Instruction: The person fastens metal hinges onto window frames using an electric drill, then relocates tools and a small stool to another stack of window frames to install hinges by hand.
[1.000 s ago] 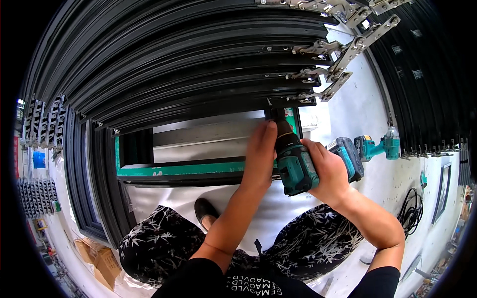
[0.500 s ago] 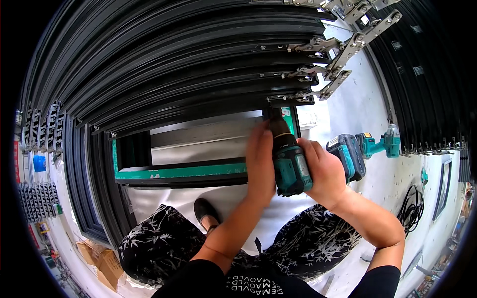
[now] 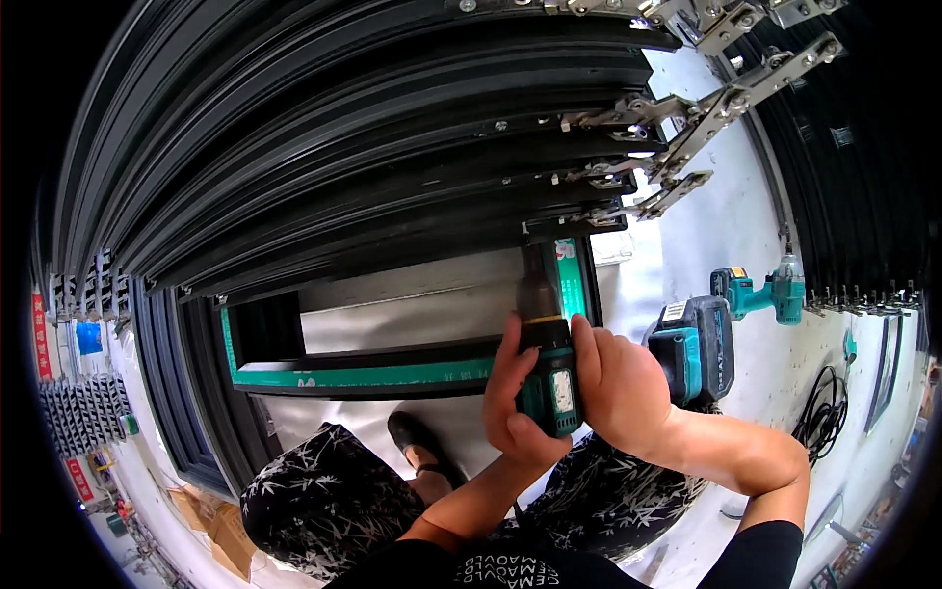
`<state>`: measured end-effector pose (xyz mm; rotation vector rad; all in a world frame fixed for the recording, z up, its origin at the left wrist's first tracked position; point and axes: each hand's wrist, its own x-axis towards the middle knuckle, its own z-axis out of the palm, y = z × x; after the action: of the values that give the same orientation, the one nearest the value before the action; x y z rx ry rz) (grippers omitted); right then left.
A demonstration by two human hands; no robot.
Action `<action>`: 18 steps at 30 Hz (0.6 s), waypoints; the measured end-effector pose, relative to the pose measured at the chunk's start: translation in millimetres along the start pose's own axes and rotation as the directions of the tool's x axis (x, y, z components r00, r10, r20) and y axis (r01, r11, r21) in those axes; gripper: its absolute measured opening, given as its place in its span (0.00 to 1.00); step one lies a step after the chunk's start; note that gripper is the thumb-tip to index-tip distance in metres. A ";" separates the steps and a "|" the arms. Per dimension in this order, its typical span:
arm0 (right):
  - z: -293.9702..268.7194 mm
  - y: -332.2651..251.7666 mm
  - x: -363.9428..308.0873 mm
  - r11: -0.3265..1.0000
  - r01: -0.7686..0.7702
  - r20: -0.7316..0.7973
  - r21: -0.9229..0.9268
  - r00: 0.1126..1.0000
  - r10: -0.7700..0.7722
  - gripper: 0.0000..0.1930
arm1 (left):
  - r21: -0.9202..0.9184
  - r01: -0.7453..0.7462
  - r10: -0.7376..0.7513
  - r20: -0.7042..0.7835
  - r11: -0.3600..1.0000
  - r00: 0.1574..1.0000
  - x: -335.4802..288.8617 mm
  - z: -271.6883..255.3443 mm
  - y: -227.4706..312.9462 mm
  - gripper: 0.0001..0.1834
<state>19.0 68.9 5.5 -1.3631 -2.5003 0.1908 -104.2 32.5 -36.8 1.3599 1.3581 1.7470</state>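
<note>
A teal and black cordless drill points away from me, its chuck and bit blurred. My right hand is closed round its handle, and the large battery sticks out beyond that fist. My left hand wraps the left side of the drill's body, thumb near the back end. The drill's front end reaches over the right end of a black frame faced with green film. Just beyond the bit is the edge of the nearest stacked black profile; whether they touch, I cannot tell.
Several black frames with metal hinge arms are stacked ahead. A second teal power tool lies to the right, near a coiled black cable. More black frames stand at left, with cardboard below them.
The drill has come back toward me. My left hand has slid from beside the chuck down to the drill's body. The whole view has shifted slightly.
</note>
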 end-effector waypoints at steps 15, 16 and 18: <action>-7.1 1.6 5.2 0.995 0.055 0.015 -0.078 0.998 -0.054 0.28 | -0.039 -0.022 0.024 0.049 0.999 0.998 -0.9 -1.4 -6.2 0.28; -7.0 1.4 4.8 0.995 0.055 0.016 -0.079 0.998 -0.054 0.28 | -0.039 -0.021 0.023 0.049 0.999 0.999 -1.3 -1.9 -5.1 0.28; -7.8 0.6 3.6 0.992 0.064 0.018 -0.109 0.998 -0.062 0.27 | -0.019 0.010 -0.008 0.100 1.000 0.995 -1.6 -3.3 -1.1 0.24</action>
<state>20.0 72.1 13.4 -1.3254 -2.5962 0.0501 -106.9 30.2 -38.3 1.4086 1.2880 1.6594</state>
